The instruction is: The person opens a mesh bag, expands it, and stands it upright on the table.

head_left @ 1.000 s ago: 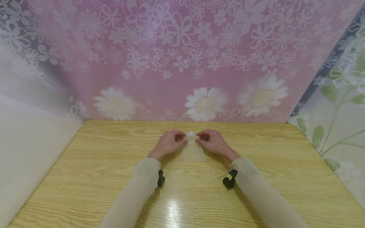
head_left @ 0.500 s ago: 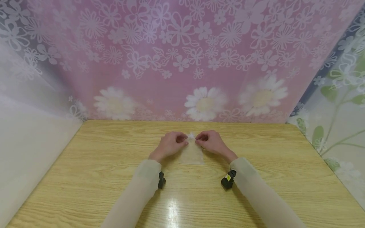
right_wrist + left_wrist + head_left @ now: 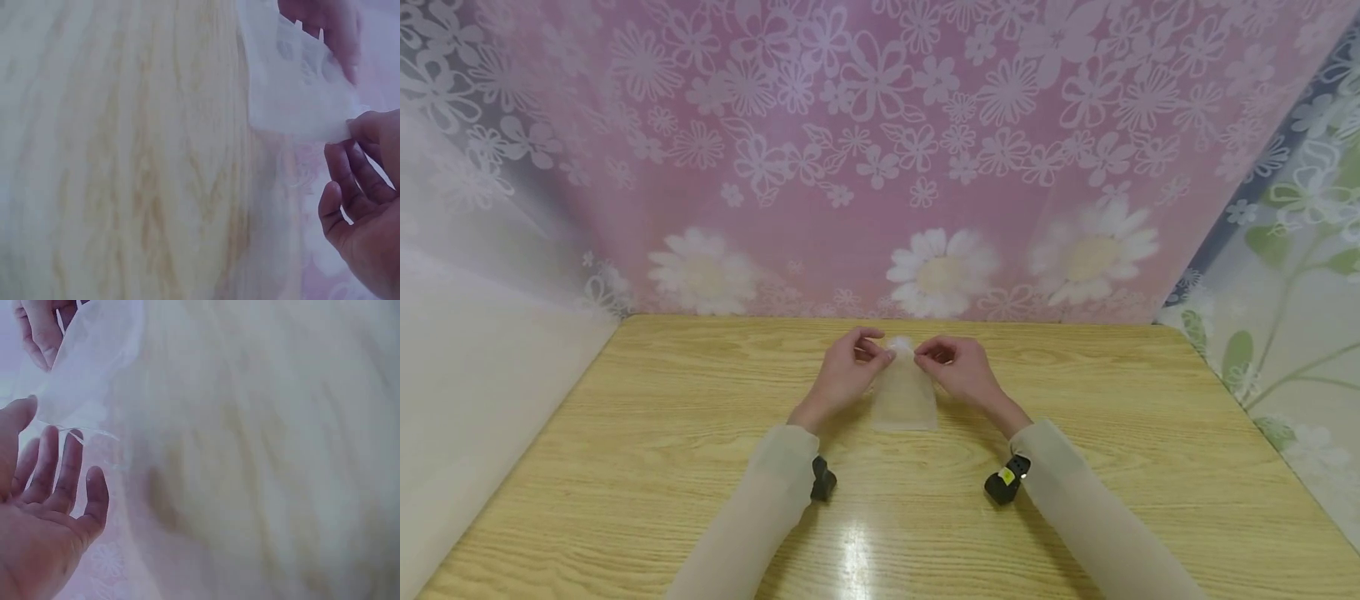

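A sheer white drawstring bag (image 3: 905, 400) lies at the middle of the table, its gathered mouth toward the back. My right hand (image 3: 958, 367) pinches the right side of the mouth between thumb and fingertips, as the right wrist view also shows on the bag's corner (image 3: 300, 100). On the other side my left hand (image 3: 844, 367) has its thumb parted from its loosely extended fingers. Its thumb tip is right at the mouth's edge. Thin cord (image 3: 94, 431) runs past the left fingertips (image 3: 74, 439) in the left wrist view. Through the sheer cloth the right wrist view shows left fingers behind it.
The wood-grain table (image 3: 625, 467) ends at the back against a pink flowered curtain (image 3: 820, 200). Pale sheets (image 3: 490, 333) hang at the left, and a leaf-patterned one (image 3: 1292, 317) at the right. Black cameras (image 3: 1004, 481) sit on both wrists.
Both hands were pinching at the gathered mouth; now my left fingers have spread from the thumb and lifted toward the back. The bag's mouth and right hand have shifted slightly back.
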Demonstrator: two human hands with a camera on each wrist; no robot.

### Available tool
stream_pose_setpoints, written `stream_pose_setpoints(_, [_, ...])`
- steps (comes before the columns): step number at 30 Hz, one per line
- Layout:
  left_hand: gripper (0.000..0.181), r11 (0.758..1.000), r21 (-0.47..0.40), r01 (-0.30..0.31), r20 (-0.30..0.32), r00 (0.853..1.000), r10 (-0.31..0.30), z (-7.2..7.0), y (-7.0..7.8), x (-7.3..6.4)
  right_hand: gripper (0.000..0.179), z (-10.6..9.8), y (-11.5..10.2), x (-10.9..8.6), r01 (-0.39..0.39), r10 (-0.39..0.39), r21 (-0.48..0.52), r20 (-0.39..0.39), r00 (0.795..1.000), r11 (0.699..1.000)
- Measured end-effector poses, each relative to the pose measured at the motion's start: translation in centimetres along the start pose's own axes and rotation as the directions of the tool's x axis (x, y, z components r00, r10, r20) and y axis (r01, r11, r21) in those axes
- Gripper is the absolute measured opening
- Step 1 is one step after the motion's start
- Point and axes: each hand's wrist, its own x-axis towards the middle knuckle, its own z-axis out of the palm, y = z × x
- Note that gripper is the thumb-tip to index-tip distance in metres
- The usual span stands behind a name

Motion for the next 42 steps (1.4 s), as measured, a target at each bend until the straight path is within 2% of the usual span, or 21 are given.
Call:
stream_pose_setpoints(3, [0.044, 1.0, -0.006, 0.008, -0.005, 1.0, -0.008, -0.1, 0.5, -0.1, 0.011, -0.2, -0.3, -0.3, 0.041, -0.04, 0.005, -0.032, 0.999, 0.999])
stream_pose_setpoints(8, [0.038, 1.0, -0.005, 0.027, -0.003, 1.0, -0.027, -0.1, 1.4, -0.1, 0.013, -0.4, -0.6, -0.7, 0.094, -0.094, -0.006, -0.066, 0.993, 0.996])
stream_pose_setpoints(15, [0.029, 0.993, -0.11, 0.044, -0.01, 0.999, -0.045, 0.0, 2.2, -0.2, 0.014, -0.5, -1.1, -1.3, 0.117, -0.115, 0.005, -0.097, 0.989, 0.993])
stream_pose_setpoints(25, [0.018, 0.982, -0.184, -0.032, -0.019, 0.999, 0.029, -0.3, 3.8, -1.2, 0.014, -1.4, -2.1, -2.5, 0.163, -0.157, 0.038, -0.125, 0.98, 0.986])
stream_pose_setpoints(33, [0.015, 0.968, -0.244, -0.064, 0.005, 0.998, 0.067, -0.4, 5.2, -2.4, 0.013, -2.6, -2.9, -3.3, 0.246, -0.231, 0.063, -0.189, 0.954, 0.967])
stream_pose_setpoints(37, [0.015, 0.957, -0.281, -0.074, 0.034, 0.996, 0.087, -0.4, 5.8, -3.0, 0.018, -2.9, -3.0, -3.7, 0.275, -0.26, 0.085, -0.154, 0.953, 0.958])
stream_pose_setpoints(42, [0.015, 0.949, -0.295, -0.116, 0.052, 0.989, 0.137, -0.3, 5.9, -3.5, 0.019, -3.1, -3.2, -4.3, 0.312, -0.295, 0.158, -0.119, 0.948, 0.937])
